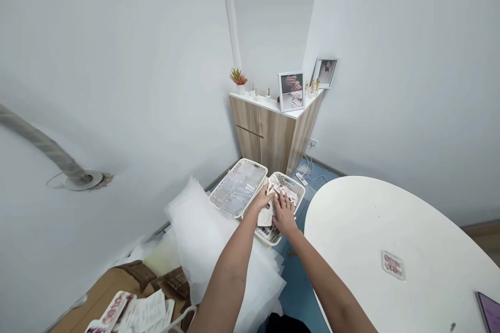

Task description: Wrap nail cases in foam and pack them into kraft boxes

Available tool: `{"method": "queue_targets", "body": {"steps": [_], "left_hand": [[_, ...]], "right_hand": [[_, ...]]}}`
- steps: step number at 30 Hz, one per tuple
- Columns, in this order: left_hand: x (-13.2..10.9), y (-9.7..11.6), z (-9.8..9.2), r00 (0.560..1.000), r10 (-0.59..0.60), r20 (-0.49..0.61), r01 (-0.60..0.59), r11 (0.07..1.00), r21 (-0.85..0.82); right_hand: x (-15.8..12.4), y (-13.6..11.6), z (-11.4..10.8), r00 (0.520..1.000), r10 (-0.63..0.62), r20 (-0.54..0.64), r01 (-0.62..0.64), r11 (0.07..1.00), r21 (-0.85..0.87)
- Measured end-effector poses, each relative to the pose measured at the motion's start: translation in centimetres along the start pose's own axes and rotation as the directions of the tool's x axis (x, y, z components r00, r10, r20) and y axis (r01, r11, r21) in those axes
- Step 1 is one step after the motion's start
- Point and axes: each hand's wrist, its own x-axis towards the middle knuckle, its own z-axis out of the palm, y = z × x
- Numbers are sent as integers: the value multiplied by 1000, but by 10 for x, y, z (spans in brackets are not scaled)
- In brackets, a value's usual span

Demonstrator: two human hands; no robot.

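Observation:
My left hand [262,199] reaches into the right-hand white basket [300,192], at the left side of a loose pile of printed cards [265,217]. Its thumb lies over the cards' edge, the other fingers are partly hidden, and it appears closed on them. My right hand [285,214] rests on the same pile with its fingers spread and stretched out. Small patterned packs, which look like press-on nail sets, show among the cards. Just to the left, a second white basket [219,202] holds several clear plastic cases [240,187].
White foam sheets [207,239] lean below the baskets. An open cardboard box [91,296] holds leaflets [144,312]. On the right stands a white round table [351,229] bearing a nail pack [393,265]. Behind are a wooden cabinet [269,140] and cables [308,169] on the floor.

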Motion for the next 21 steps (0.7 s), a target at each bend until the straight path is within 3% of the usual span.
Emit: {"method": "queue_targets", "body": {"steps": [3, 6, 10, 12, 15, 18, 21], "left_hand": [[2, -4, -5, 999, -2, -33, 5, 997, 75], [-9, 1, -12, 998, 28, -62, -19, 991, 135], [-52, 10, -25, 990, 113, -85, -95, 976, 195], [-83, 14, -37, 979, 190, -75, -166, 953, 254], [-134, 17, -65, 962, 247, -120, -203, 933, 296], [-186, 18, -104, 940, 207, -270, -134, 955, 266], [-243, 16, -151, 865, 166, -473, -46, 966, 255]], "right_hand": [[3, 3, 5, 998, 42, 56, -45, 998, 54], [6, 13, 1, 997, 67, 34, -69, 996, 64], [5, 19, -8, 993, 94, -78, -88, 994, 71], [5, 7, -11, 991, 27, -133, -12, 994, 109], [8, -35, -12, 974, -137, -182, 176, 960, 218], [6, -102, -13, 943, -272, -189, 324, 879, 351], [-13, -177, -19, 916, -362, -174, 400, 781, 479]]}}
